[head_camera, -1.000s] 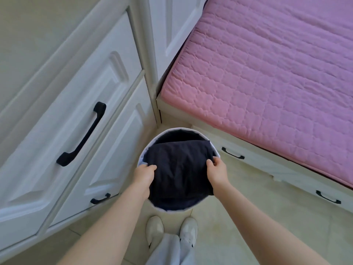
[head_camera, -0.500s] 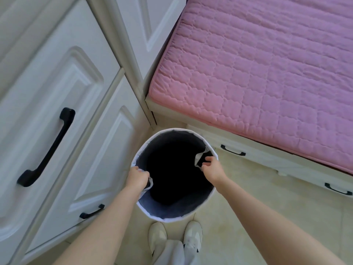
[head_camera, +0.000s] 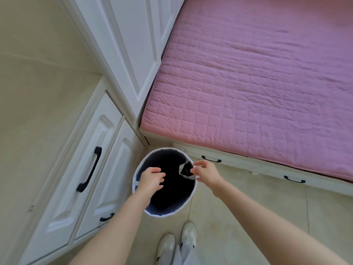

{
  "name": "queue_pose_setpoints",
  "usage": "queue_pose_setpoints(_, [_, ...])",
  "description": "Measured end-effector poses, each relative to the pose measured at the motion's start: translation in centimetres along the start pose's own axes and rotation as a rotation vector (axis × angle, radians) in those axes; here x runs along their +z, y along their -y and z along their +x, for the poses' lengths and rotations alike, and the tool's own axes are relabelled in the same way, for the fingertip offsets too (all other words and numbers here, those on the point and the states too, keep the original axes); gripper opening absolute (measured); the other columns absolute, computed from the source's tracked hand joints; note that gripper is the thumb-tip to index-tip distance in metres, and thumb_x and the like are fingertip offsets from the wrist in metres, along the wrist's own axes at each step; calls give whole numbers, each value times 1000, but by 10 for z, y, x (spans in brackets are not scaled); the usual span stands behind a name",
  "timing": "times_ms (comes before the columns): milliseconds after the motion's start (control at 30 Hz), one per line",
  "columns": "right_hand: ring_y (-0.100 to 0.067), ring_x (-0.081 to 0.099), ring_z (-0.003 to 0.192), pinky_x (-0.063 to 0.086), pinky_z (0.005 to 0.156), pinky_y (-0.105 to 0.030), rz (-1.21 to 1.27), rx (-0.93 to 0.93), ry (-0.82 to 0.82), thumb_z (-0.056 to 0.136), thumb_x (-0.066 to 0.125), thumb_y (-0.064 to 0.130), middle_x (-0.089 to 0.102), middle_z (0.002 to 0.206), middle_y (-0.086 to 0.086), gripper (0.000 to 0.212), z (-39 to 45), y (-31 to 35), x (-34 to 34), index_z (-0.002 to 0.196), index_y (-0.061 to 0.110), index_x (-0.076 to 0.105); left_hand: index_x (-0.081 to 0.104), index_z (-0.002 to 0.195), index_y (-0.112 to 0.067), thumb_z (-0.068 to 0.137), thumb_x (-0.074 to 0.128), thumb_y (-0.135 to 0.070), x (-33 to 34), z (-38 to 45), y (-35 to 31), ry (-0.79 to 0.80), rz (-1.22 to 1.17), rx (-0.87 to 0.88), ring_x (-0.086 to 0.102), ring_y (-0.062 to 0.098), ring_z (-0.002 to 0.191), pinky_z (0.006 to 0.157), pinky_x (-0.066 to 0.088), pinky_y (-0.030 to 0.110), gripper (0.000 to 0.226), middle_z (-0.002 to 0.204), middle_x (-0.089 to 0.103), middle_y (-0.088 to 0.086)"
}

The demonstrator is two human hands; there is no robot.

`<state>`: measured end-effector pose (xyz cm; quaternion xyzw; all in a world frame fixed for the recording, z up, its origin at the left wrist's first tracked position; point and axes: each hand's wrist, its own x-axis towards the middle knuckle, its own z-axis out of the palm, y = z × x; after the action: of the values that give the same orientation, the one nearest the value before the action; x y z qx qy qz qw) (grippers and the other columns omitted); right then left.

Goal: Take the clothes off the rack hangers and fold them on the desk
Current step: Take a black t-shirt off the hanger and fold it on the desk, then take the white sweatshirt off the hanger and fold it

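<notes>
both hands (head_camera: 150, 178) (head_camera: 207, 172) hover, fingers loose, over the round laundry basket (head_camera: 188, 199).

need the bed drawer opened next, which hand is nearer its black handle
Right. The right hand is at the basket's far rim just below the drawer handle; the left hand hangs over the basket's left side, farther away.

Bright soft daylight, wide-angle edge warp, slight blur

Basket (head_camera: 191, 196) on floor (head_camera: 248, 217); drawers (head_camera: 80, 169) left, bed (head_camera: 257, 83) behind-right.
</notes>
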<state>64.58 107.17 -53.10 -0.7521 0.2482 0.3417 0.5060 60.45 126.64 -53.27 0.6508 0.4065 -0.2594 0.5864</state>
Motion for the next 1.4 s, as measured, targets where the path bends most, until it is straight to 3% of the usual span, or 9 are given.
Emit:
queue_pose_setpoints(167, [-17, 63, 101, 53, 88, -35, 116, -56, -54, 97, 43, 15, 69, 101, -4, 24, -93, 30, -32, 115, 12, 58, 58, 120, -13, 94, 58, -8, 9, -86, -44, 80, 120, 152, 67, 15, 96, 79, 55, 30, 26, 102, 71, 1])
queue_pose_setpoints(300, [-19, 63, 98, 52, 87, -33, 261, -74, -124, 100, 41, 18, 69, 103, -6, 23, -177, 30, -54, 111, 12, 60, 61, 114, -15, 94, 55, -9, 20, -165, -69, 156, 245, 321, 69, 12, 91, 87, 55, 32, 22, 98, 74, -1])
queue_pose_setpoints(367, [-19, 63, 98, 52, 88, -34, 309, -93, -177, 100, 42, 21, 68, 105, -8, 22, -218, 24, -64, 111, 12, 60, 63, 109, -19, 95, 54, -10, 25, -209, -78, 204, 292, 424, 70, 7, 87, 85, 54, 28, 19, 94, 75, -3])
queue_pose_setpoints(500, [-15, 62, 102, 51, 92, -34, 314, -222, -341, 98, 47, 20, 67, 105, -3, 19, -302, -2, -89, 112, 16, 60, 63, 102, -25, 95, 54, -12, 41, -298, -88, 303, 418, 659, 67, -3, 83, 68, 43, 6, 18, 87, 75, -10])
queue_pose_setpoints(600, [-11, 62, 102, 50, 92, -33, 316, -251, -516, 97, 50, 22, 67, 103, 4, 13, -355, -36, -110, 105, 27, 59, 63, 102, -24, 94, 54, -9, 66, -348, -80, 425, 482, 763, 68, 2, 83, 70, 51, 19, 18, 86, 75, -9])
queue_pose_setpoints(667, [-9, 62, 101, 50, 90, -30, 341, -235, -616, 96, 51, 23, 67, 103, 6, 12, -387, -60, -124, 105, 28, 59, 63, 102, -24, 94, 55, -10, 85, -371, -68, 512, 571, 819, 69, 5, 81, 70, 53, 25, 18, 85, 74, -9])
queue_pose_setpoints(1000, [2, 56, 103, 42, 79, -8, 487, -72, -989, 98, 50, 32, 63, 107, 11, 23, -530, -203, -167, 118, 24, 57, 61, 94, -31, 95, 52, -8, 196, -465, 9, 794, 870, 923, 68, 6, 71, 68, 52, 23, 24, 78, 72, -6])
queue_pose_setpoints(1200, [5, 55, 101, 43, 77, -8, 455, 28, -1158, 99, 48, 35, 61, 106, 15, 22, -633, -306, -195, 116, 26, 57, 60, 100, -30, 99, 48, -17, 272, -540, 104, 967, 1043, 873, 70, 6, 66, 49, 43, 22, 18, 82, 72, -8])
queue_pose_setpoints(1400, [6, 55, 98, 43, 73, -5, 374, 41, -1311, 98, 47, 38, 60, 105, 14, 26, -728, -395, -269, 121, 27, 53, 57, 108, -34, 99, 47, -23, 370, -631, 204, 1144, 1148, 934, 69, 3, 65, 51, 47, 25, 18, 91, 71, -11])
